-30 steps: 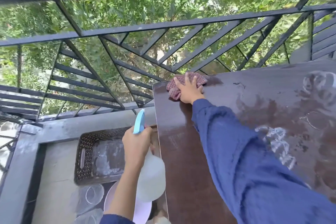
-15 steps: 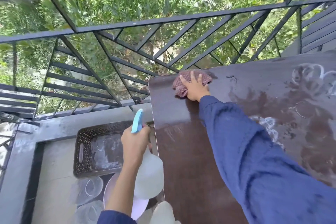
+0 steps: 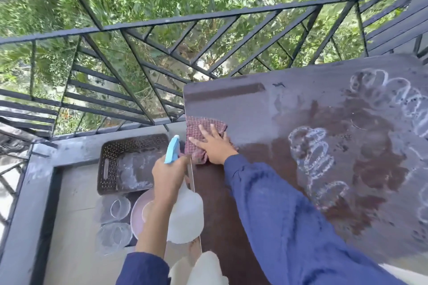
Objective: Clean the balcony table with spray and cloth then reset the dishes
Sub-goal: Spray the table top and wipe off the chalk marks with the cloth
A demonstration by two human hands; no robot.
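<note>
Seen from your head camera, looking down: a dark brown worktop (image 3: 254,109) fills the right side, standing against a black metal railing (image 3: 208,16) with green foliage beyond. Your right grip (image 3: 214,146) lies flat with fingers spread, released rather than clenched, pressing down on a reddish checked cloth (image 3: 196,132). The cloth sits at the worktop's left edge, partway between the far corner and you. Your blue sleeve (image 3: 289,227) runs from that grip back toward the lower right. Your left grip (image 3: 170,174) is wrapped around the neck of a spray bottle (image 3: 185,217), whose white body hangs below the fingers and whose light blue trigger head points up, just beside the cloth. The bottle is held over the worktop's left edge. White looping foam streaks (image 3: 310,150) and darker wet patches mark the worktop to the right of the cloth. On the balcony floor (image 3: 76,215) left of the worktop sit the dishes: a brown perforated tray (image 3: 108,164), a pink plate (image 3: 137,213) partly hidden behind your left arm, and two clear glass bowls (image 3: 113,236) just beside the plate.
</note>
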